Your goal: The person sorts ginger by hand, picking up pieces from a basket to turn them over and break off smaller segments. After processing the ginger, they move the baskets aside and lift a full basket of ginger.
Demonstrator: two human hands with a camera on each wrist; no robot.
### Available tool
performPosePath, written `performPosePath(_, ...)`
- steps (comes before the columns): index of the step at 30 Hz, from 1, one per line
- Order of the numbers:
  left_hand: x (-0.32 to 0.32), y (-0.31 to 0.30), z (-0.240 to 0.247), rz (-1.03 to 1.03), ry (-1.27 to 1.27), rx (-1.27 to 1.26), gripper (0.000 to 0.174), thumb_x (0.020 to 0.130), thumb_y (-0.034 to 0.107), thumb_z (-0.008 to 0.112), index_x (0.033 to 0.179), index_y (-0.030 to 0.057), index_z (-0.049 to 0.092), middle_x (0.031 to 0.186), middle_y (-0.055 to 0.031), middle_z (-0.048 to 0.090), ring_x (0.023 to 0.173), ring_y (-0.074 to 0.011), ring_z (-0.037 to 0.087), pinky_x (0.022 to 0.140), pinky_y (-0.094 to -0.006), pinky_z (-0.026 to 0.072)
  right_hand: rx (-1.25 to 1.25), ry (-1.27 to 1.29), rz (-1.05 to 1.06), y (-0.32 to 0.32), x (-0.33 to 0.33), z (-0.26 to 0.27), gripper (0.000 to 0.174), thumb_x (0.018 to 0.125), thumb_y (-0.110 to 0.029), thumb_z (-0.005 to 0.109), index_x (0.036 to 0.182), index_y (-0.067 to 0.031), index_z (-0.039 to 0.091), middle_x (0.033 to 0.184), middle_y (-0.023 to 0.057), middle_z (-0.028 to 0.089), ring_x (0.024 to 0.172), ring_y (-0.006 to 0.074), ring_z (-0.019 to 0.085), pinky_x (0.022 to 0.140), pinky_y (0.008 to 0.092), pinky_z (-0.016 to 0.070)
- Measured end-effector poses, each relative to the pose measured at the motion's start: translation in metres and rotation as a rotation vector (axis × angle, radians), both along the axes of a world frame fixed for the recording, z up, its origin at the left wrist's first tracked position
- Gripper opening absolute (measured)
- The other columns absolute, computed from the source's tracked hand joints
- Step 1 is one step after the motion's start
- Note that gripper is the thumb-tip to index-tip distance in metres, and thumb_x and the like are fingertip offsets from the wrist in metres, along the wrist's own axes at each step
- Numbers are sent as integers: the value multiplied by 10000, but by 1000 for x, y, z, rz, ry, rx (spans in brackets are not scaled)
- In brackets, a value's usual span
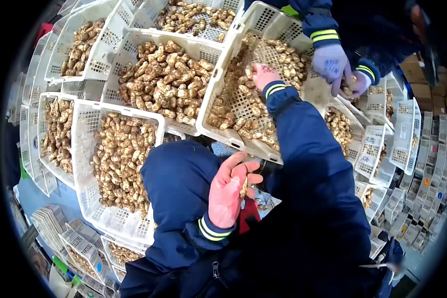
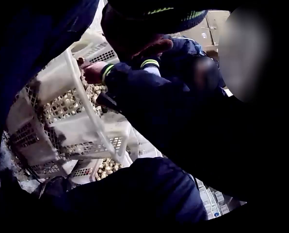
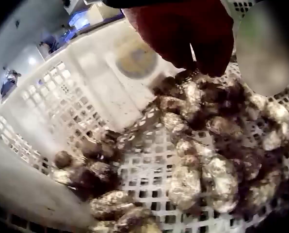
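Crate (image 1: pixel 256 150) of perforated white plastic, at 12 to 1 o'clock in the head view, with knobbly tuber-like pieces (image 1: pixel 246 124) scattered over its mesh floor. The right hand (image 1: pixel 264 75), pink-gloved, reaches in at 1 o'clock, fingertips down among them; whether it grips any cannot be told. The left hand (image 1: pixel 228 191), below centre at 6 o'clock, has its fingers partly curled round one small piece (image 1: pixel 244 187). A second person's grey-gloved hand (image 1: pixel 330 64) lies at 2 o'clock; a heaped crate (image 1: pixel 92 196), at 9 o'clock.
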State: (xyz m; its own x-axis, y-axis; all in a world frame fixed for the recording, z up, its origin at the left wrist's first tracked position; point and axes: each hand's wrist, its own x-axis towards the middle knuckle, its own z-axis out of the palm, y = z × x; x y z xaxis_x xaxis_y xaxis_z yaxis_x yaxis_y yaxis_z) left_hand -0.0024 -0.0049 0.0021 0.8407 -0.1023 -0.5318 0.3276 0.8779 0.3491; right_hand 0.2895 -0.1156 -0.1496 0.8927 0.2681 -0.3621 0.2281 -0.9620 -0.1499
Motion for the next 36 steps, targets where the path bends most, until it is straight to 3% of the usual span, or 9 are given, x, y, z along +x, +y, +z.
performPosePath(8,-1,0,-6,-152,55,-259,318,917,114,500,1209,10,427,1063,-122,547,916,-204,573,742,-293,479,197,-353,99,-14,12,-37,181,824,-254,532,941,-150,624,902,100,630,858,278,608,742,392,477)
performPosePath(15,-1,-1,-5,-27,66,84,356,908,189,528,1208,16,447,1043,-95,570,884,-156,580,753,-294,491,802,493,-87,-25,-50,108,194,857,-194,541,946,-32,600,772,-12,581,646,45,508,562,199,425)
performPosePath(22,-2,-11,-14,-131,41,173,381,894,257,561,1192,39,466,992,-50,577,855,-150,577,745,-292,482,636,545,213,-37,-174,176,301,808,-234,505,1033,-60,603,850,124,642,796,256,626,736,334,488)
performPosePath(24,-4,-10,-13,-154,54,172,381,891,255,566,1187,36,469,975,-44,582,830,-145,583,731,-285,486,646,874,-87,-36,-167,196,310,820,-217,491,1079,-65,568,840,109,636,816,289,611,755,347,478)
performPosePath(26,-3,-9,-11,-170,27,130,341,886,239,572,1142,29,492,937,-37,590,787,-131,587,710,-266,489,630,843,56,-41,-162,190,312,846,-204,476,1086,-19,551,813,121,608,747,221,607,707,308,479)
performPosePath(28,-3,-10,-15,-208,45,142,287,882,218,574,1088,27,516,924,-47,593,782,-125,584,692,-251,484,772,394,714,-46,-164,170,304,851,-210,478,1087,-35,558,805,97,615,684,168,607,668,292,482)
performPosePath(30,0,-7,-8,-279,54,179,257,885,217,567,1048,22,528,897,-58,595,767,-127,583,667,-246,478,698,567,595,-46,-154,180,317,845,-223,485,1100,-50,561,814,79,620,636,139,602,635,297,488)
performPosePath(32,1,-7,0,-242,67,173,251,892,214,554,1049,20,530,882,-67,597,751,-127,583,646,-238,470,655,943,29,-46,-131,176,309,784,-159,483,1045,-36,592,784,78,649,640,157,623,602,302,501)
performPosePath(36,1,-2,9,-271,79,225,224,908,193,523,1042,14,536,873,-75,601,742,-129,586,635,-239,475,504,712,-210,-78,-65,89,263,797,-157,488,989,-48,631,741,65,647,619,139,616,591,286,500)
